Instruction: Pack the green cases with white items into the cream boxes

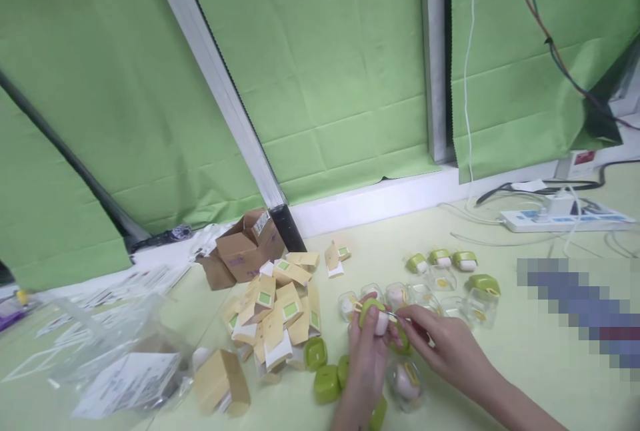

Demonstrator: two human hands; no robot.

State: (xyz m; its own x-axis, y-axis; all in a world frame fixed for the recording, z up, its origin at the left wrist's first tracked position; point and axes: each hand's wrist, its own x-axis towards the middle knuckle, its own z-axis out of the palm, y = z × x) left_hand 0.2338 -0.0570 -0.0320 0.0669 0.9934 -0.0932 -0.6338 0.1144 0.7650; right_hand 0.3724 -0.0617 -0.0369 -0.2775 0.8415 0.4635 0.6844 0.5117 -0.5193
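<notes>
Shows a green-and-white case [371, 315] gripped above the counter [505, 367] in the left hand [367, 349], with a slim item [391, 314] pinched by the right hand's [447, 334] fingers; appears light, stiff, slightly slippery, best held by the green sides.

Plain green curtains [330, 51], yellow-green tabletop [280, 407], brown cardboard box [250, 247], white power strip [565, 219].

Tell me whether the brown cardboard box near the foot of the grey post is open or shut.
Open: flaps of the brown cardboard box stick out unsealed, and its shadowed inside shows between them.
</notes>
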